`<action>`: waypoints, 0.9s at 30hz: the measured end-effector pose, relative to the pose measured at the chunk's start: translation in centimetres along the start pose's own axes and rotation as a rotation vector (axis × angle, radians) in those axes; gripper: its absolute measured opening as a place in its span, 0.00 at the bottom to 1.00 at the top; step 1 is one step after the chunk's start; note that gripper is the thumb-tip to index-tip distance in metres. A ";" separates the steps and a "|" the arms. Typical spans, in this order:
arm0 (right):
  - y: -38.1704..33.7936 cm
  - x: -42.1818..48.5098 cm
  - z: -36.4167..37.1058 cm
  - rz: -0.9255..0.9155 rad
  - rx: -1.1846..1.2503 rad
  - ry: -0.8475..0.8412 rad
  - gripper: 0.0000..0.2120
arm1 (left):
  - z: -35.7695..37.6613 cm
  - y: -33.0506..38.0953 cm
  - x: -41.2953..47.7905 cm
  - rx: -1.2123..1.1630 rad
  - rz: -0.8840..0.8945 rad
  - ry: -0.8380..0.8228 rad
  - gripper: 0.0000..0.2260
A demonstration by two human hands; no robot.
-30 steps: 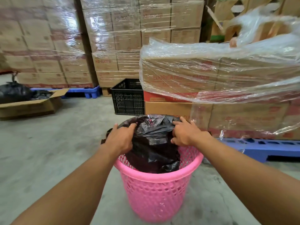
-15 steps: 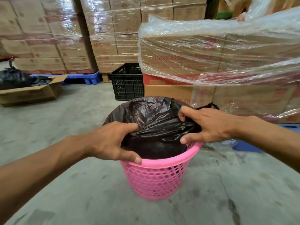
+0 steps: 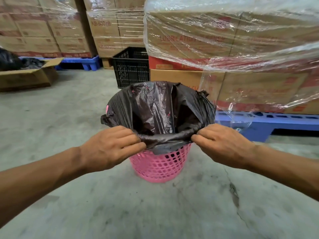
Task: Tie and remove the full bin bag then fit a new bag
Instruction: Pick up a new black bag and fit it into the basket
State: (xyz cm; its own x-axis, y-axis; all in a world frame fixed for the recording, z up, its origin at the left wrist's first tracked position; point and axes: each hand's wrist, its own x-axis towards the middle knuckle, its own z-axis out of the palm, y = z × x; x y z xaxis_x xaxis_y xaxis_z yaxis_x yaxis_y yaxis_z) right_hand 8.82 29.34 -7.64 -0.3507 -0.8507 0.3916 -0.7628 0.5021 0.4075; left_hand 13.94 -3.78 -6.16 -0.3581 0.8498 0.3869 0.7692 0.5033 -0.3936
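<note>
A pink plastic lattice bin (image 3: pixel 159 167) stands on the concrete floor in the middle of the view. A black bin bag (image 3: pixel 155 107) lines it, its mouth spread open over the far rim and sides. My left hand (image 3: pixel 110 147) pinches the near edge of the bag at the bin's front left. My right hand (image 3: pixel 222 144) pinches the same edge at the front right. Between the two hands the bag's edge is stretched taut over the near rim. The inside of the bag is dark and what it holds is hidden.
A wrapped pallet of cardboard boxes (image 3: pixel 233 49) on a blue pallet (image 3: pixel 276 121) stands close behind and right of the bin. A black crate (image 3: pixel 132 68) sits behind it. At far left an open carton (image 3: pixel 27 76) holds black bags. More stacked boxes (image 3: pixel 51 31) line the back.
Both hands slid from the bag's far and side edges to its near edge, and pulled it over the front rim. The bag's mouth now stands wide open. The view drew back.
</note>
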 end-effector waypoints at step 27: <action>6.9 7.0 3.6 1.563 0.958 0.111 0.32 | 4.5 -9.3 2.0 -0.860 -1.793 0.247 0.22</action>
State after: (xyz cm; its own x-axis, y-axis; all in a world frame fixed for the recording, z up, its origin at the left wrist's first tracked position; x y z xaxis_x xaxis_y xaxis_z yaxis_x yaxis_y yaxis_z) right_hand -0.82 26.31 -5.10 -0.9579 0.2852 -0.0318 0.1622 0.4469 -0.8797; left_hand 3.65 -6.06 -5.46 -0.8551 -0.5133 -0.0732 -0.2810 0.3401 0.8974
